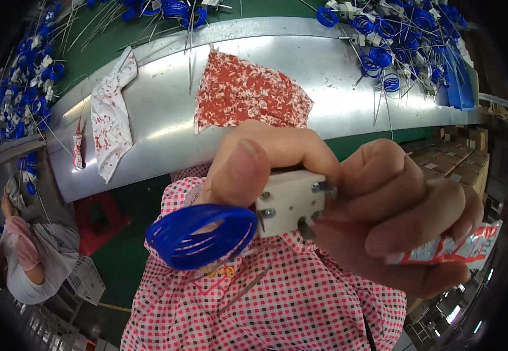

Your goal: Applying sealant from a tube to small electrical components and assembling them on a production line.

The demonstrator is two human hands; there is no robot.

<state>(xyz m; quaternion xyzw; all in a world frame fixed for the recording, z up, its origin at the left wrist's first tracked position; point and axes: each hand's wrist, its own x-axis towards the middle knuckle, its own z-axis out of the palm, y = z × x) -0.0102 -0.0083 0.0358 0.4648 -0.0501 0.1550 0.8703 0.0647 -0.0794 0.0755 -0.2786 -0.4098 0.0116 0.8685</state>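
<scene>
Head view: left hand [265, 167] pinches a white terminal block [291, 202] with blue coil [202, 235]; right hand [406, 216] grips a red-white tube [458, 248].

Blue coil [202, 235], white block [290, 202], red-and-white floral cloth [248, 93]

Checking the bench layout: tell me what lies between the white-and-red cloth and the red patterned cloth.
In the head view, only bare shiny metal bench lies between the white-and-red cloth and the red patterned cloth; a thin wire lies near the red cloth's left edge.

Curved metal workbench [301, 47], green floor [119, 263], red stool [99, 219]
</scene>
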